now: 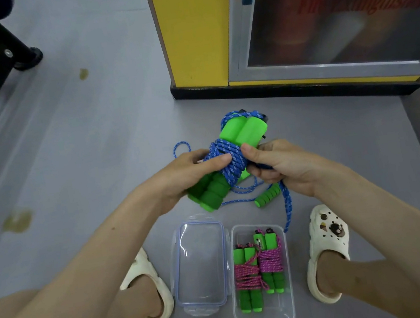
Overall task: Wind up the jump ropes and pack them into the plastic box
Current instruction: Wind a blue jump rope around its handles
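The left grip curls round the green-handled blue jump rope; the right grip pinches its cord just beside. Below both grips, on the floor, the plastic box holds two pink-wound ropes.

The grey floor carries a clear plastic box, its lid just beside, and a green handle.

Two wound pink-corded jump ropes with green foam handles are being held inside the clear rectangular plastic box. A clear plastic lid is being rested just beside the box's left side. Beyond the box, a blue-corded green-handled jump rope is being gripped between the left hand and the right hand.
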